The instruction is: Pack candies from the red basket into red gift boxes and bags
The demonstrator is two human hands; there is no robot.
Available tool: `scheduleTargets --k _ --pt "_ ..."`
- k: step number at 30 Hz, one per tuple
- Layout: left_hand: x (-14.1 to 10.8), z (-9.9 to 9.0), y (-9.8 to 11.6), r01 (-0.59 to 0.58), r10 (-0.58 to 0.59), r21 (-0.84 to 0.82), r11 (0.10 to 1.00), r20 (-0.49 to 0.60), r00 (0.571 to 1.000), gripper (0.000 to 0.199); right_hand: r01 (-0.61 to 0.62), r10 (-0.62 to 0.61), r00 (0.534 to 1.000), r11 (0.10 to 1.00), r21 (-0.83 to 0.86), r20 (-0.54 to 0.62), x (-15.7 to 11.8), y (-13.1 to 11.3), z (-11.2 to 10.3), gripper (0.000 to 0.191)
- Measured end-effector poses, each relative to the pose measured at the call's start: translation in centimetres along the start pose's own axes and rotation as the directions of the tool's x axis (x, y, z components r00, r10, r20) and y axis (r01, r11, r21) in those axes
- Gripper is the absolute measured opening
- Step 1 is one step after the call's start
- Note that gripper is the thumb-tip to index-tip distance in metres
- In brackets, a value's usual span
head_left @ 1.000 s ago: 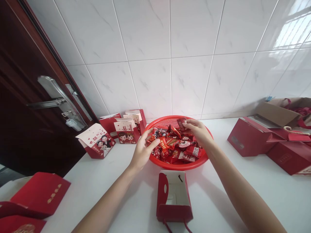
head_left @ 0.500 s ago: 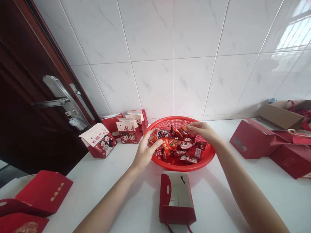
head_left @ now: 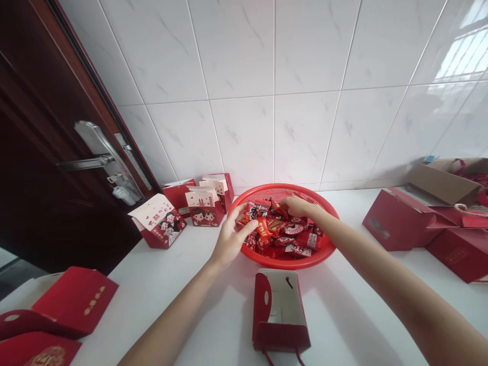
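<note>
A red plastic basket (head_left: 293,264) with perforated sides holds many wrapped candies (head_left: 293,229) in red, orange and dark wrappers. My left hand (head_left: 231,236) curves over its left rim, the thumb and fingers around a few candies, an orange-red one (head_left: 263,229) against the thumb tip. At the back of the pile, my right hand (head_left: 299,206) reaches down with bent fingers; its fingertips are among the wrappers and what they pinch is hidden. In front of the basket lies an open red gift box (head_left: 281,338), white inside, with red cord handles towards me.
Small red-and-white printed boxes (head_left: 206,213) stand at the back left near the door (head_left: 46,127). Larger red boxes (head_left: 78,300) are at the front left. On the right, more red boxes (head_left: 404,218) sit beside an open cardboard carton (head_left: 444,183). A tiled wall (head_left: 244,137) rises behind.
My right hand has moved left and down into the candies from the basket's back right. The left hand keeps nearly the same pose. The view has shifted slightly.
</note>
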State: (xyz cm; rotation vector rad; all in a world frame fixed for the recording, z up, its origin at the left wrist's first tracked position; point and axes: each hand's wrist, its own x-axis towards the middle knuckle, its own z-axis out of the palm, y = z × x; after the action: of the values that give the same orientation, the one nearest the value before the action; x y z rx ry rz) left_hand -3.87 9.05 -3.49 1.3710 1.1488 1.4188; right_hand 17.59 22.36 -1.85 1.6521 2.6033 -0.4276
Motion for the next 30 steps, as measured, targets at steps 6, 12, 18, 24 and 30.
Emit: scheduleTargets --k 6,12,18,24,30 --pt "0.0 -0.1 -0.1 0.015 -0.015 0.004 1.000 -0.017 1.000 0.061 -0.051 0.066 0.995 0.984 -0.173 0.080 -0.4 0.2 0.2 0.030" --pt "0.0 -0.1 0.0 0.010 -0.010 0.005 1.000 -0.011 1.000 0.058 -0.065 0.101 0.976 0.981 -0.184 0.191 0.8 1.1 0.0 0.030" --pt "-0.2 0.0 0.5 0.052 -0.052 -0.020 0.998 0.006 0.999 0.061 -0.075 0.101 0.987 0.979 -0.192 0.129 1.3 1.4 0.5 0.035" --pt "-0.1 0.0 0.1 0.042 -0.043 -0.031 0.999 -0.012 0.999 0.061 -0.044 0.065 0.991 0.985 -0.169 0.118 1.1 1.8 0.2 0.032" --pt "-0.1 0.1 0.2 0.031 -0.031 -0.040 0.999 -0.006 1.000 0.063 -0.032 0.061 0.987 0.982 -0.184 0.152 1.0 1.2 0.6 0.033"
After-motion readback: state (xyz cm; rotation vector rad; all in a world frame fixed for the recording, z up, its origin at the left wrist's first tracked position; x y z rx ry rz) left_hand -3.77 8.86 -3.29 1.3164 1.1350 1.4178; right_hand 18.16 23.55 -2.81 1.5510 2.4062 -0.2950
